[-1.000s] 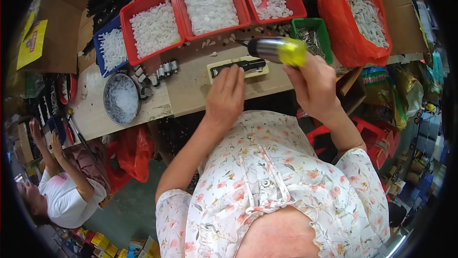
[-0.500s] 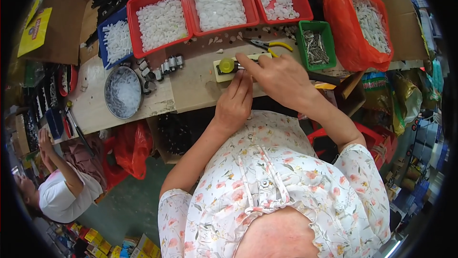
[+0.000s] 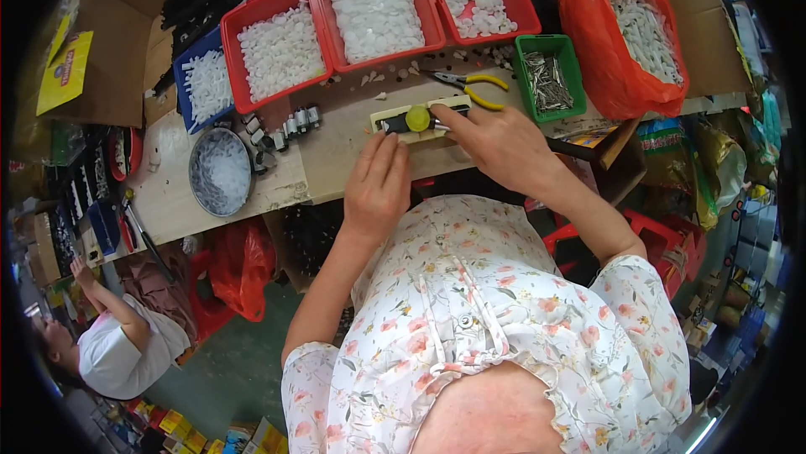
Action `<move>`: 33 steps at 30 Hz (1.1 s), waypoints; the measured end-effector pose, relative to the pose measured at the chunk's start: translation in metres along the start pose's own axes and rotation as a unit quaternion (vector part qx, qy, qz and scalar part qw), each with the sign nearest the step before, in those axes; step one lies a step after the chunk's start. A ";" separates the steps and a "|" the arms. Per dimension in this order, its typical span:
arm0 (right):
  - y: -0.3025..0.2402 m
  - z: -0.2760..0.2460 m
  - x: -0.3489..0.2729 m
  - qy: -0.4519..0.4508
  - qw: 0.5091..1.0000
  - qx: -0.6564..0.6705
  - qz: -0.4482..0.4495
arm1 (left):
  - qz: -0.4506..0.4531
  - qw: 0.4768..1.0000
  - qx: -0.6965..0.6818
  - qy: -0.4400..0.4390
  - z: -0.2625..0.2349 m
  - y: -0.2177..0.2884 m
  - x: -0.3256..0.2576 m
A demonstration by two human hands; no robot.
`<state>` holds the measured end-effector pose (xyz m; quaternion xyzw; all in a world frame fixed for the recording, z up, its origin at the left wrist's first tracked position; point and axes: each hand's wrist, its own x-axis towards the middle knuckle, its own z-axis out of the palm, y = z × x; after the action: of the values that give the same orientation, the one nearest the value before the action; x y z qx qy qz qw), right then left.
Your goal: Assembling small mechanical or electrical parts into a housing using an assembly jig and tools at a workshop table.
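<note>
In front of me a cream block (image 3: 457, 103) lies on the worktable, bearing a dark piece with a round yellow knob (image 3: 417, 119) and small shiny metal parts. My left hand (image 3: 376, 185) is at the block's left end, fingertips pressed together against a small part there. Its grip is too small to make out. At the other end, my right hand (image 3: 512, 152) is closed, its index finger stretched to the metal part beside the yellow knob. What its other fingers hold is hidden. Yellow-handled pliers (image 3: 466, 84) lie just beyond the block.
Red trays (image 3: 382, 55) of white plastic parts line the back, beside a blue tray (image 3: 206, 89). A green box (image 3: 575, 76) of metal pins and a red bag (image 3: 579, 42) stand right. A round metal bowl (image 3: 201, 194) and small metallic cylinders (image 3: 298, 122) lie left. A co-worker (image 3: 134, 345) sits far left.
My left hand has moved left, away from my right hand, to the block's left end. The yellow knob sits farther right along the block. My right hand has shifted slightly.
</note>
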<state>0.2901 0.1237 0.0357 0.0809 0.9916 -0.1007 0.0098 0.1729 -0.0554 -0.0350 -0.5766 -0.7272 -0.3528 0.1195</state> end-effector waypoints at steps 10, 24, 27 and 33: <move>0.011 0.003 -0.035 0.163 0.983 0.058 0.052 | 0.045 0.999 -0.007 -0.023 0.019 -0.002 0.031; 0.036 0.000 -0.043 0.062 0.978 0.088 0.176 | 0.049 0.998 -0.018 -0.025 0.030 -0.007 0.034; 0.057 -0.013 -0.016 0.187 0.974 0.074 0.104 | 0.023 0.998 -0.048 -0.046 0.021 -0.004 0.048; 0.127 -0.006 0.053 0.152 0.975 -0.128 0.096 | 0.017 0.992 -0.053 -0.110 0.024 -0.007 0.059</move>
<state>0.2580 0.2558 0.0146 0.1879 0.9738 0.0420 -0.1213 0.1537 0.0043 -0.0203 -0.6300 -0.7062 -0.3228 0.0145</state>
